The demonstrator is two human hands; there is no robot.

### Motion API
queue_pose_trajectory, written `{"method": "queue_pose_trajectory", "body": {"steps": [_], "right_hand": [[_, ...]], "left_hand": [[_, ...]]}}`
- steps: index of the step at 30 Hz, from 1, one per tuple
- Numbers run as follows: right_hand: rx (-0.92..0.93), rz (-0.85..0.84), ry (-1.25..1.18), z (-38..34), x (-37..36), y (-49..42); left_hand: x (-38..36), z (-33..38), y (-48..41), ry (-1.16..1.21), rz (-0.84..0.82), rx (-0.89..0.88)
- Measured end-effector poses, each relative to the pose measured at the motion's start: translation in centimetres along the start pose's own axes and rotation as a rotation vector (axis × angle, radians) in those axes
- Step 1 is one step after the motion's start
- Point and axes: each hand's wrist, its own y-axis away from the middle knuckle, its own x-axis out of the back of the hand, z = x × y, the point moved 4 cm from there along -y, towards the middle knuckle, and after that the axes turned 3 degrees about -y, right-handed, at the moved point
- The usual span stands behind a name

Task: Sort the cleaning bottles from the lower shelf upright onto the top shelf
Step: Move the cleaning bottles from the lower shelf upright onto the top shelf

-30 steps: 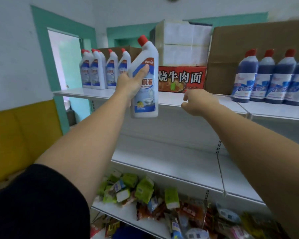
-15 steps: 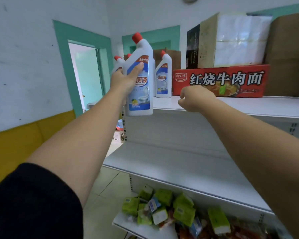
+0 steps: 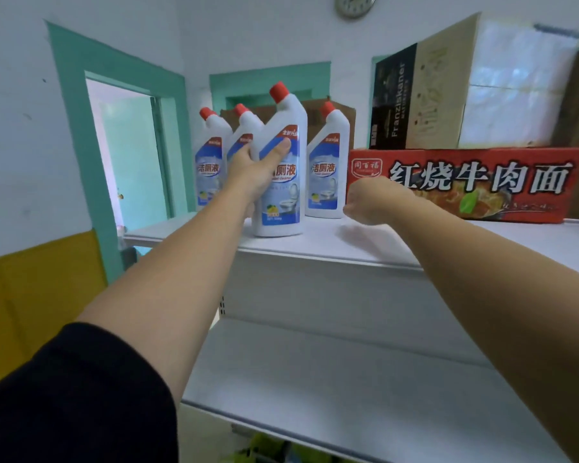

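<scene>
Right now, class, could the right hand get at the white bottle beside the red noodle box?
Probably yes: right hand hovers beside that white bottle, nothing between; left hand holds the front bottle.

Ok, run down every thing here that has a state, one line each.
Held bottle, upright, capped, base at the top shelf; contact unclear.
Left hand, grips the held bottle's body.
Right hand, fingers curled, holding nothing, over the shelf.
Far-left bottle, upright on shelf, capped.
Back bottle, upright, capped, partly hidden.
Right bottle, upright on shelf, capped.
Noodle box, closed, lying on the shelf.
</scene>
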Motion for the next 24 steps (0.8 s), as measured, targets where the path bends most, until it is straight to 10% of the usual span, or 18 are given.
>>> {"method": "queue_pose_trajectory", "body": {"steps": [13, 24], "right_hand": [[-0.121, -0.032, 0.023, 1.0, -2.2, -4.6], [-0.229, -0.019, 0.003, 1.1, -2.6, -3.8]], "left_hand": [[-1.4, 3.9, -6.9, -0.567, -0.413, -0.34], [-1.9, 5.6, -9.0, -0.929, -0.401, -0.426]]}}
